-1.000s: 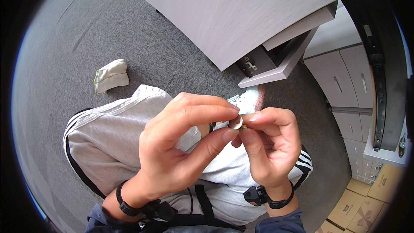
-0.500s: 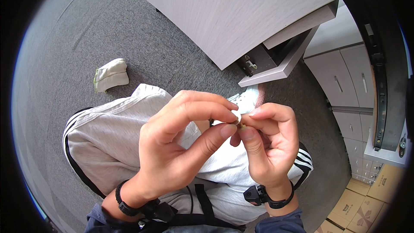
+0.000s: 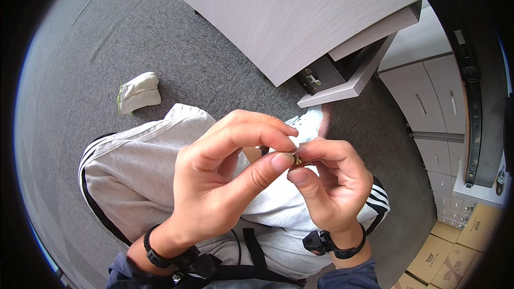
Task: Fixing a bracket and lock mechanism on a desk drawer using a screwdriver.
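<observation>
Above my lap, my left hand (image 3: 219, 171) pinches a small brass-coloured metal piece (image 3: 297, 161) between thumb and fingertips. Most of that piece is covered by the fingers, so its kind does not show. From the other side my right hand (image 3: 337, 179) has its index finger and thumb around the end of the same piece, the thumb a little below it. The two hands' fingertips nearly meet.
A pale wood-grain cabinet (image 3: 300, 16) stands ahead, its drawer (image 3: 342, 93) pulled out with a metal fitting on the dark side. A whitish cloth glove (image 3: 140, 94) lies on the grey carpet. Grey drawer units (image 3: 417, 96) and cardboard boxes (image 3: 433, 257) are at right.
My right thumb has slid down and away from the index finger, which now reaches further over the piece. My left hand keeps nearly the same pinch.
</observation>
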### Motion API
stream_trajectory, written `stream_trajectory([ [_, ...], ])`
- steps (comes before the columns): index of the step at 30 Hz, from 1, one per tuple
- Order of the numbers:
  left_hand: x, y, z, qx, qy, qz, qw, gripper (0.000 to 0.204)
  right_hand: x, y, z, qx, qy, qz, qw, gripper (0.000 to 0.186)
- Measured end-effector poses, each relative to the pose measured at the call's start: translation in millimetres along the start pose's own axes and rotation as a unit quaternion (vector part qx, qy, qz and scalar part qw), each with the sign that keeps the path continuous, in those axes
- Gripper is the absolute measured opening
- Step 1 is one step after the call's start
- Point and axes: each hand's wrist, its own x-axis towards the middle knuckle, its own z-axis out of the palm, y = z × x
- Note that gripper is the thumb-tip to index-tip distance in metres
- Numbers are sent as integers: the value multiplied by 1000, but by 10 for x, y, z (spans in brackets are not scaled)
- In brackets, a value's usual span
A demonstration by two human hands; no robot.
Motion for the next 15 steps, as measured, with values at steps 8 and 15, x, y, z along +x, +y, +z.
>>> stream_trajectory([
  [8, -2, -9, 5, -39, 0, -22, 999, 14, -23, 7, -1, 3, 16, 13, 1000, 16],
  [15, 4, -32, 14, -51, -18, -18, 998, 14, -39, 16, -20, -3, 21, 19, 1000, 14],
])
